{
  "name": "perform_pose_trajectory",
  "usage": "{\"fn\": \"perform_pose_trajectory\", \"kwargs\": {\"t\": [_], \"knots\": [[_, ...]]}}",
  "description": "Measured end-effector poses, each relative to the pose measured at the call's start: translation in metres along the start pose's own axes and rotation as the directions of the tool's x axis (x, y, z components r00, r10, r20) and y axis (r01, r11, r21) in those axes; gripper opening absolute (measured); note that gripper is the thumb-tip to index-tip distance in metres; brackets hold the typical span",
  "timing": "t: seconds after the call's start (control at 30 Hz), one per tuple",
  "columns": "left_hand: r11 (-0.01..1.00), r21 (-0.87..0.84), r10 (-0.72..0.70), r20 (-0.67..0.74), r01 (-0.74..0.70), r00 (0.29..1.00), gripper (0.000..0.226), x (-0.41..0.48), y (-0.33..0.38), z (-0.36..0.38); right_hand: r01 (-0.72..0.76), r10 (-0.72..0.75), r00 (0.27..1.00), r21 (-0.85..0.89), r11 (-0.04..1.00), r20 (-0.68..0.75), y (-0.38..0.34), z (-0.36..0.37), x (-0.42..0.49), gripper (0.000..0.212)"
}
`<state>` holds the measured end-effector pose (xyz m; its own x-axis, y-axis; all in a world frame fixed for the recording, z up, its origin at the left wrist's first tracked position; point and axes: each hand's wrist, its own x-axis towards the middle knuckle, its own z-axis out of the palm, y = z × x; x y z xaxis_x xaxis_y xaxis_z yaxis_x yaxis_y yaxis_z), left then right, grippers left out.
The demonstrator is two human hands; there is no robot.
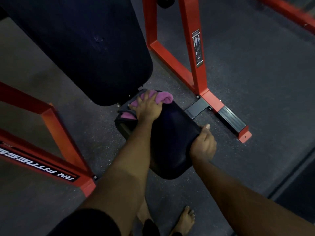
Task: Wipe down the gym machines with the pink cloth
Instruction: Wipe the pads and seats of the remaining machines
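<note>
Head view looks down on the pink cloth (163, 97), bunched at the far end of the black seat (173, 133), just beside the gap under the backrest (85, 48). The left hand (147, 108) lies on top of it, fingers curled over the folds and pressing them onto the pad; a strip of pink shows below the hand in the gap. The right hand (202, 145) grips the seat's right edge, fingers wrapped under and thumb on top, seemingly steadying it. Red frame (196, 48) tubes stand on both sides on the dark speckled floor (255, 82). The job looks mid-way on this one machine: the seat's far end is being wiped, no surface shows whether it has been wiped, and the backrest and frame probably remain.
</note>
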<state>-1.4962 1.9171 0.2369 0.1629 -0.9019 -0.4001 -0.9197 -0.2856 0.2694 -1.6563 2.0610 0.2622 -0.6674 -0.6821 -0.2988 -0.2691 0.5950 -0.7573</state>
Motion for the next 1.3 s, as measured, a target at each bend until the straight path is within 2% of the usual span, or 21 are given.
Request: {"fn": "perform_pose_trajectory", "kwargs": {"t": [0.1,0.27,0.33,0.4,0.43,0.47,0.5,0.53,0.6,0.63,0.67,0.73,0.8,0.87,0.93,1.0,1.03,1.1,1.2,1.23,1.3], "knots": [[0.996,-0.062,-0.065,-0.077,0.061,0.995,0.048,-0.021,-0.009,0.003,0.003,-0.003,1.0,-0.022,1.0,0.001,0.0,0.001,0.001,0.072],[0.981,-0.149,-0.148,-0.148,0.126,0.978,0.05,-0.11,-0.023,0.01,0.038,-0.036,0.999,-0.062,0.997,0.032,-0.006,-0.004,-0.001,0.066],[0.957,-0.262,-0.176,-0.185,0.125,0.967,0.048,-0.149,-0.028,0.018,0.035,-0.032,0.999,-0.089,0.995,0.031,-0.007,-0.004,-0.003,0.065],[0.851,-0.516,-0.235,-0.207,0.098,0.95,0.054,-0.188,-0.037,0.036,0.046,-0.044,0.999,-0.093,0.995,0.031,-0.009,-0.005,-0.005,0.065],[0.735,-0.673,-0.276,-0.194,0.076,0.941,0.062,-0.205,-0.039,0.043,0.058,-0.055,0.998,-0.09,0.994,0.032,-0.009,-0.006,-0.006,0.065],[0.579,-0.813,-0.336,-0.174,0.057,0.926,0.071,-0.219,-0.039,0.051,0.068,-0.065,0.997,-0.094,0.993,0.036,-0.01,-0.007,-0.006,0.065],[0.454,-0.89,-0.395,-0.155,0.046,0.906,0.08,-0.233,-0.036,0.059,0.085,-0.081,0.996,-0.107,0.991,0.043,-0.011,-0.008,-0.008,0.064],[0.409,-0.912,-0.423,-0.153,0.037,0.893,0.082,-0.245,-0.028,0.064,0.097,-0.092,0.995,-0.12,0.988,0.046,-0.011,-0.008,-0.009,0.063],[0.475,-0.879,-0.424,-0.184,0.044,0.887,0.085,-0.256,-0.006,0.07,0.107,-0.103,0.994,-0.121,0.987,0.039,-0.009,-0.008,-0.008,0.063],[0.442,-0.894,-0.454,-0.156,0.069,0.877,0.088,-0.253,-0.001,0.067,0.113,-0.11,0.993,-0.122,0.986,0.036,-0.009,-0.007,-0.007,0.064],[0.356,-0.927,-0.488,-0.077,0.117,0.87,0.09,-0.243,-0.002,0.064,0.118,-0.114,0.993,-0.128,0.985,0.039,-0.008,-0.007,-0.007,0.065],[0.267,-0.95,-0.524,-0.003,0.161,0.852,0.077,-0.211,-0.021,0.061,0.121,-0.116,0.992,-0.144,0.982,0.047,-0.007,-0.006,-0.006,0.065],[0.279,-0.941,-0.502,0.028,0.193,0.864,0.064,-0.179,-0.047,0.057,0.123,-0.117,0.992,-0.15,0.981,0.048,-0.008,-0.007,-0.006,0.062],[0.28,-0.938,-0.503,0.039,0.205,0.864,0.064,-0.17,-0.053,0.054,0.128,-0.123,0.992,-0.155,0.98,0.04,-0.008,-0.007,-0.007,0.06],[0.265,-0.954,-0.523,-0.023,0.137,0.852,0.06,-0.191,-0.038,0.06,0.141,-0.135,0.99,-0.173,0.975,0.045,-0.007,-0.007,-0.007,0.06],[0.339,-0.939,-0.512,-0.135,0.055,0.848,0.057,-0.223,-0.021,0.076,0.148,-0.141,0.989,-0.176,0.973,0.053,-0.006,-0.007,-0.008,0.063],[0.34,-0.938,-0.519,-0.127,0.068,0.845,0.059,-0.234,-0.015,0.083,0.146,-0.139,0.989,-0.178,0.973,0.053,-0.006,-0.006,-0.008,0.063],[0.238,-0.958,-0.563,-0.003,0.159,0.827,0.063,-0.231,-0.009,0.081,0.142,-0.135,0.99,-0.186,0.972,0.045,-0.006,-0.004,-0.007,0.065],[0.141,-0.98,-0.561,0.039,0.142,0.827,0.048,-0.188,-0.033,0.07,0.144,-0.138,0.989,-0.203,0.968,0.045,-0.006,-0.004,-0.007,0.065],[0.131,-0.982,-0.569,0.036,0.134,0.821,0.044,-0.171,-0.045,0.063,0.144,-0.138,0.989,-0.208,0.967,0.044,-0.006,-0.003,-0.007,0.063],[0.199,-0.958,-0.551,0.067,0.208,0.832,0.054,-0.143,-0.066,0.053,0.143,-0.138,0.99,-0.213,0.966,0.036,-0.006,-0.005,-0.006,0.059]]}}
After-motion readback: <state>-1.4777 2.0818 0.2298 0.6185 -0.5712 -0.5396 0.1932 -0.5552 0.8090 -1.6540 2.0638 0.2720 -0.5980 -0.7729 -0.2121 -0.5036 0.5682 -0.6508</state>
